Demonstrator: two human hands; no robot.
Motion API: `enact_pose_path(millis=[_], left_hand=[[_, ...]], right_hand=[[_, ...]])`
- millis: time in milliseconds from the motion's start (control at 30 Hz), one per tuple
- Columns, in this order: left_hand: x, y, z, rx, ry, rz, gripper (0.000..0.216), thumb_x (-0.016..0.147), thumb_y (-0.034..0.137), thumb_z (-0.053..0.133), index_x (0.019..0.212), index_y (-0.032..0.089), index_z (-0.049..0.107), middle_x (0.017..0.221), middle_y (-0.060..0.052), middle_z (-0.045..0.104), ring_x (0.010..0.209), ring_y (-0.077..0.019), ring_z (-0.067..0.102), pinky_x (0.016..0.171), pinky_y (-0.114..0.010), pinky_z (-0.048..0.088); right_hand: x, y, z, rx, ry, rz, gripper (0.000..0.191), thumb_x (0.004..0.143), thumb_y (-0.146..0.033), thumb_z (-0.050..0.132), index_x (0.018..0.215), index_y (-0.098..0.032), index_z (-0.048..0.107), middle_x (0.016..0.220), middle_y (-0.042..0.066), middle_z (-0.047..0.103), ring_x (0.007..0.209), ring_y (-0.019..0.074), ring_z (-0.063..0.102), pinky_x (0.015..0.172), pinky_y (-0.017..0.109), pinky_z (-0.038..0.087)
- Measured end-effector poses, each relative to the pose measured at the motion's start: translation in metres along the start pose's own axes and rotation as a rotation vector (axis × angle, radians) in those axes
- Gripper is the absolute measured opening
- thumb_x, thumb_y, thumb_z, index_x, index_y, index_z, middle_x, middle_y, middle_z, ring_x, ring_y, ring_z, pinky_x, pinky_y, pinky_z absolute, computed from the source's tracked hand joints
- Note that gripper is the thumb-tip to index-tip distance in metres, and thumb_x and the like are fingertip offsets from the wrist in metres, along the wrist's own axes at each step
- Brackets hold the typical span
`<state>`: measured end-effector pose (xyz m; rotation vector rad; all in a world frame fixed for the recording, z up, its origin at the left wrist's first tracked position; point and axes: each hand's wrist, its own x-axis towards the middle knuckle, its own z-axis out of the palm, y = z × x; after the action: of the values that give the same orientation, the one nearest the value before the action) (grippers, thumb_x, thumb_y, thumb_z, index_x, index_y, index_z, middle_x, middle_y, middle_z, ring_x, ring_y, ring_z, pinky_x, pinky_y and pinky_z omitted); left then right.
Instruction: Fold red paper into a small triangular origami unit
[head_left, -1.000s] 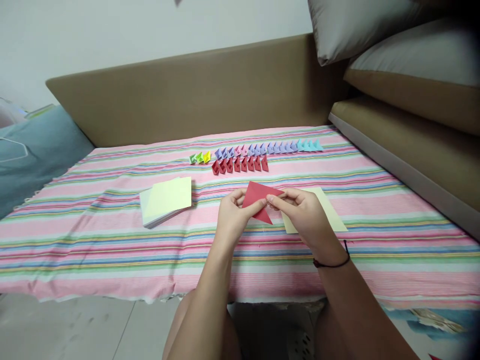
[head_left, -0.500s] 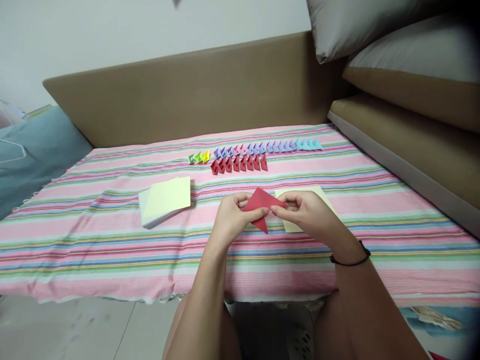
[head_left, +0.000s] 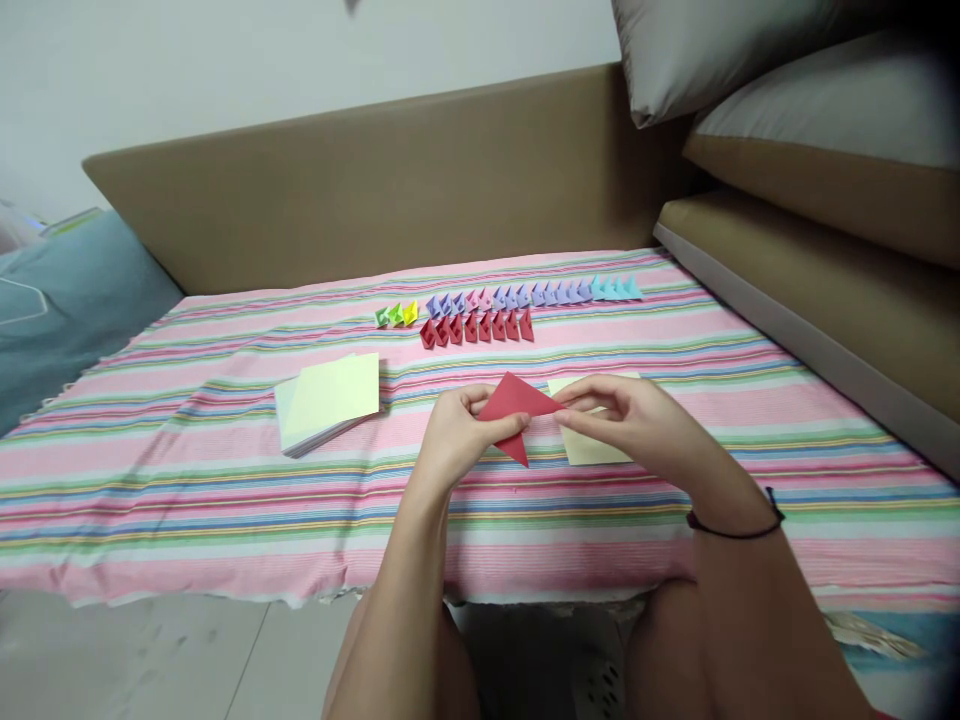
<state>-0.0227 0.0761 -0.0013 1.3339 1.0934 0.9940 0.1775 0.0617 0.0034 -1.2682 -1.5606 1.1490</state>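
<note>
A folded red paper (head_left: 513, 404) is held above the striped cloth between both hands. My left hand (head_left: 457, 440) pinches its left part with thumb and fingers closed. My right hand (head_left: 637, 420) pinches the paper's right tip, fingers drawn together. Under my right hand lies a pale yellow sheet (head_left: 592, 448), partly hidden by it. Beyond the hands, a row of small folded red pieces (head_left: 477, 327) sits on the cloth, with a longer row of green, yellow, purple, pink and blue folded pieces (head_left: 517, 297) just behind it.
A stack of pale yellow square sheets (head_left: 327, 402) lies to the left of my hands. The pink striped cloth (head_left: 225, 500) covers a bed with a brown headboard (head_left: 390, 190). Grey pillows (head_left: 750, 60) and brown cushions (head_left: 825, 290) rise on the right. A teal pillow (head_left: 67, 300) lies at left.
Both hands have lowered slightly with the red paper. My right hand slid outward to the paper's right tip, and its wrist moved right and down. The paper now lies flatter.
</note>
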Motion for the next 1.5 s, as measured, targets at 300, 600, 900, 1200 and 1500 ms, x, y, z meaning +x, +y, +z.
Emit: enact_pose_path(millis=[300,600,900,1200,1500], left_hand=[[-0.001,0.001,0.005,0.002,-0.004,0.058,0.024,0.058,0.02,0.078,0.079,0.014,0.066,0.066,0.001,0.063,0.056,-0.0095,0.055,0.05,-0.017,0.042],[0.001,0.001,0.003,-0.05,-0.012,0.014,0.036,0.059,0.019,0.078,0.09,0.013,0.061,0.07,-0.002,0.068,0.057,-0.013,0.06,0.053,-0.023,0.05],[0.002,0.0,-0.003,-0.049,0.017,0.008,0.033,0.057,0.017,0.079,0.086,0.012,0.064,0.075,-0.004,0.071,0.063,-0.0144,0.064,0.058,-0.022,0.051],[0.002,-0.002,-0.004,-0.044,0.014,0.006,0.027,0.058,0.019,0.079,0.081,0.012,0.066,0.073,-0.003,0.07,0.061,-0.0133,0.063,0.056,-0.021,0.05],[0.004,-0.006,0.006,-0.044,0.011,-0.007,0.037,0.057,0.023,0.081,0.088,0.014,0.062,0.067,-0.002,0.07,0.058,-0.0153,0.065,0.054,-0.022,0.049]], right_hand=[[0.005,0.001,0.02,-0.002,-0.083,0.016,0.02,0.076,-0.038,0.062,0.077,-0.018,0.064,0.067,0.0,0.061,0.059,0.0133,0.051,0.05,0.024,0.033],[0.005,0.002,0.011,-0.016,-0.104,0.009,0.023,0.077,-0.041,0.062,0.077,-0.018,0.065,0.067,0.0,0.06,0.058,0.0125,0.05,0.051,0.024,0.033],[-0.001,-0.003,0.001,-0.02,-0.042,0.009,0.021,0.076,-0.038,0.064,0.071,-0.017,0.067,0.071,0.002,0.065,0.065,0.0149,0.059,0.056,0.025,0.041],[0.0,0.001,-0.008,0.006,-0.049,-0.03,0.023,0.078,-0.041,0.064,0.083,-0.019,0.069,0.091,0.007,0.071,0.088,0.0217,0.065,0.077,0.032,0.05],[0.01,0.002,0.033,0.227,0.07,-0.047,0.025,0.071,-0.03,0.072,0.092,-0.017,0.067,0.082,0.006,0.071,0.077,0.0211,0.067,0.075,0.036,0.053]])
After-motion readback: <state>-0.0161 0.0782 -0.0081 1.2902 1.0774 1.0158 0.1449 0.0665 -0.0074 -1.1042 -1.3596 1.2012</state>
